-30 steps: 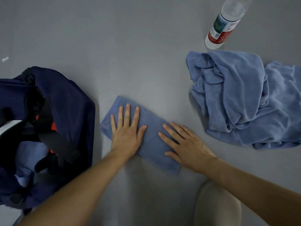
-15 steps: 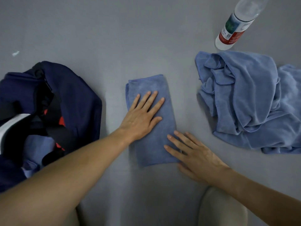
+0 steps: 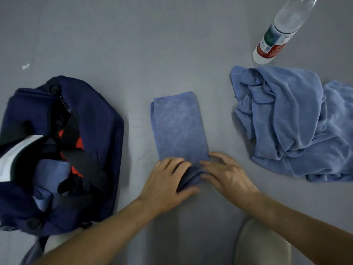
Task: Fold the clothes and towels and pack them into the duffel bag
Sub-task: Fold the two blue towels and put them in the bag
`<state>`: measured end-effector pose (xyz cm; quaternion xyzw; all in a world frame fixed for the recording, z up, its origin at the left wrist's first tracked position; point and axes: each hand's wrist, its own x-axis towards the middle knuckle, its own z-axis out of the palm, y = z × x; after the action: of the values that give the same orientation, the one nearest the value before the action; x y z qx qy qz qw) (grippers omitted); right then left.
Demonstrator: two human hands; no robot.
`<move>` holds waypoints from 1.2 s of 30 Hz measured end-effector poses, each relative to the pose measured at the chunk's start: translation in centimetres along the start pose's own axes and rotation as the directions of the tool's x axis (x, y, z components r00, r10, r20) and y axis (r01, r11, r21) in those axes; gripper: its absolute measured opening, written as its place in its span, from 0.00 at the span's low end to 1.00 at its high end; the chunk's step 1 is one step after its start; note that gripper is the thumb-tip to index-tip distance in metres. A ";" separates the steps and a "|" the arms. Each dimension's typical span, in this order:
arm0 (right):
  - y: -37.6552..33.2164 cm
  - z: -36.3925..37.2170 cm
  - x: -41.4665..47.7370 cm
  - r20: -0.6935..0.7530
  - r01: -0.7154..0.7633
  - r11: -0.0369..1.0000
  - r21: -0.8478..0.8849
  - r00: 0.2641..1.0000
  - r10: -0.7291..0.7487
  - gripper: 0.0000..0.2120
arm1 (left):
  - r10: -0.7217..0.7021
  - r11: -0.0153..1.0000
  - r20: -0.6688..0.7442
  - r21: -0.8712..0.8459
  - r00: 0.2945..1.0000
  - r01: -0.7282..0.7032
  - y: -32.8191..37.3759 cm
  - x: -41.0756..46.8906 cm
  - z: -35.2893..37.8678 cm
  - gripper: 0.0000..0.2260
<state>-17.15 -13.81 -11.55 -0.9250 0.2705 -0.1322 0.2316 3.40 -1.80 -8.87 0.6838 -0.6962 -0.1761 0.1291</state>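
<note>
Folded towel (image 3: 177, 127), near end grasped by left hand (image 3: 166, 180) and right hand (image 3: 227, 175) grips, bottle (image 3: 275, 39) label unreadable

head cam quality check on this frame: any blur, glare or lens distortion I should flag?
Head view: dim, flat light, soft shadows beside the duffel bag and crumpled towel; slight motion blur on the left hand, right hand and near end of the folded towel; wide-angle stretch leans the bottle in the top-right corner; no strong glare.

Both forearms are reached forward, converging. The left hand (image 3: 168, 181) and right hand (image 3: 228, 175) are held almost touching, fingers curled, the towel's (image 3: 179, 127) near end gripped by each.
</note>
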 end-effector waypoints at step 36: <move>1.8 0.8 4.6 0.355 0.136 0.928 -0.348 0.935 -0.004 0.37 | -0.071 0.984 0.078 0.167 0.994 0.057 -3.8 1.9 2.1 0.33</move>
<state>-13.84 -17.47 -12.60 -0.9697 0.2115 0.0778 0.0939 5.87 -3.56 -12.48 0.7063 -0.6907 -0.1507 0.0371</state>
